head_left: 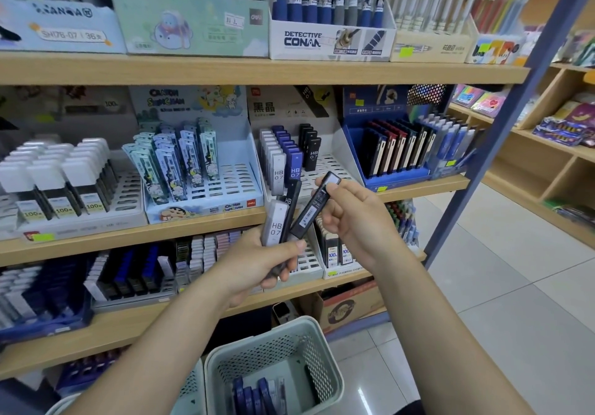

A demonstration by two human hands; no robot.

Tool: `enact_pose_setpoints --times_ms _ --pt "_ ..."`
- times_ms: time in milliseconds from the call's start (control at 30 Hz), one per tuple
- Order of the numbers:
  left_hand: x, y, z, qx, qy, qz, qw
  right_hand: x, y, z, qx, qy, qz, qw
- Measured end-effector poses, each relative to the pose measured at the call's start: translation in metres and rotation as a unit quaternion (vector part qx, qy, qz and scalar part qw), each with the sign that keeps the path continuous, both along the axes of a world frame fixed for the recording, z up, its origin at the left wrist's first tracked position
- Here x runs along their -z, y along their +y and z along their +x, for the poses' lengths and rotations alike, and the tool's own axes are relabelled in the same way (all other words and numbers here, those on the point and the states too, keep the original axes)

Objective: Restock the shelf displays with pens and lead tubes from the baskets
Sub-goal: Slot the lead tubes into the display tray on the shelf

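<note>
My left hand grips a small bundle of lead tubes, one grey marked HB 0.7 and at least one black. My right hand pinches a single black lead tube, tilted, its lower end next to the bundle. Both hands are in front of the middle shelf, just below the white slotted lead display that holds white, blue and black HB 0.7 tubes. A pale green basket stands on the floor below with several blue and black tubes inside.
Wooden shelves carry pen boxes above and more lead displays left, right and below. A second basket stands left of the first. A cardboard box sits under the lowest shelf. A blue metal post and tiled floor lie to the right.
</note>
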State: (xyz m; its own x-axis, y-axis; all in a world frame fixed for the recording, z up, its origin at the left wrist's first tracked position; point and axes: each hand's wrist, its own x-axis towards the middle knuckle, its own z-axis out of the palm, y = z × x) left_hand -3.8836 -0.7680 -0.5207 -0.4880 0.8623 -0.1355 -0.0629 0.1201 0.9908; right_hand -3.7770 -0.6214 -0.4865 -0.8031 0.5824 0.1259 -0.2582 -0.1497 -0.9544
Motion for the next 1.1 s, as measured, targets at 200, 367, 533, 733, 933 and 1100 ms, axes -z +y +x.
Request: enact_pose_setpoints --times_ms 200,367,533,733,933,1100 --pt "0.0 0.005 0.004 0.003 0.011 0.009 1.0 0.0 0.004 0.001 0.069 -0.035 0.01 0.997" --pt "-0.001 0.007 0.006 -0.004 -0.017 0.019 1.0 -0.003 0.002 0.002 0.069 -0.052 0.012 0.996" --pt "-0.005 0.007 0.006 -0.047 -0.076 0.07 0.994 -0.003 -0.003 0.0 0.054 -0.047 0.034 0.997" --pt "-0.004 0.007 0.007 -0.09 -0.054 0.083 0.991 0.003 -0.007 -0.003 -0.009 -0.05 0.036 0.998" --pt "-0.003 0.008 0.003 -0.1 -0.043 0.08 0.991 0.0 -0.006 -0.002 -0.084 0.007 -0.029 0.996" --pt "-0.017 0.011 -0.001 -0.117 -0.026 0.073 0.99 -0.017 0.008 -0.006 -0.033 0.033 -0.038 0.998"
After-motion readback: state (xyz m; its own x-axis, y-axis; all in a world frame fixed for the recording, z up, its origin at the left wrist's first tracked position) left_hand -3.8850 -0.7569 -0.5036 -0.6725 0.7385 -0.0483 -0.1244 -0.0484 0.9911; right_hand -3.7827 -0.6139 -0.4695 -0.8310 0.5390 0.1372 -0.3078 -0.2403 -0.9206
